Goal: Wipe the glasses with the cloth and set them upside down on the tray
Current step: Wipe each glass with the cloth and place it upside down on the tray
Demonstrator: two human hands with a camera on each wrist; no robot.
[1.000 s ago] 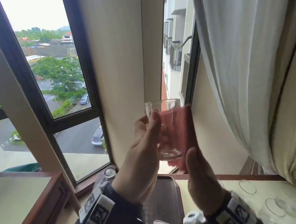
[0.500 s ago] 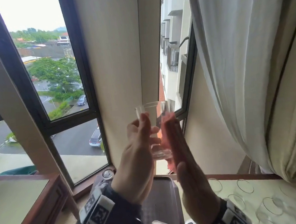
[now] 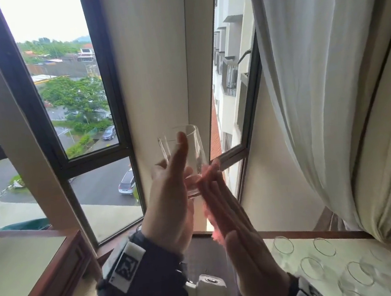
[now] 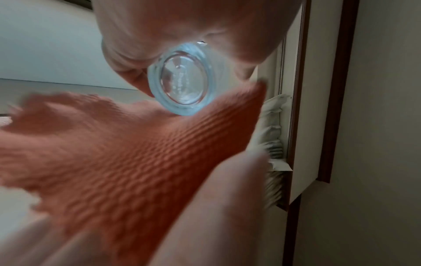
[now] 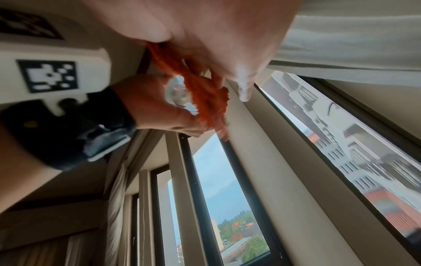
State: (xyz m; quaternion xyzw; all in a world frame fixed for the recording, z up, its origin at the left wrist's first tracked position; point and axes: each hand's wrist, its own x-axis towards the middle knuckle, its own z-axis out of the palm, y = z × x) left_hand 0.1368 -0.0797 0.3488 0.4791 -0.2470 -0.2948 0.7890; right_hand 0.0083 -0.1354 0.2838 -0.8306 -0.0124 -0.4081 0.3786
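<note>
My left hand grips a clear glass and holds it up in front of the window, thumb lying along its side. Seen from the left wrist, the thick round base of the glass points at the camera. My right hand has straight fingers and presses a red-orange cloth against the glass's lower right side, the thumb pinning the cloth to the palm. The cloth spreads wide under the base. In the right wrist view the cloth bunches beside the glass. A dark tray lies below, between my wrists.
Several more clear glasses stand upright on the pale table at the lower right. A white curtain hangs at the right. A wood-edged table sits at the lower left. Window frames stand close behind the glass.
Both hands and the glass have drifted left. The cloth has slid from covering the glass's right side down to its lower part, and my right fingers now lie flat along it.
</note>
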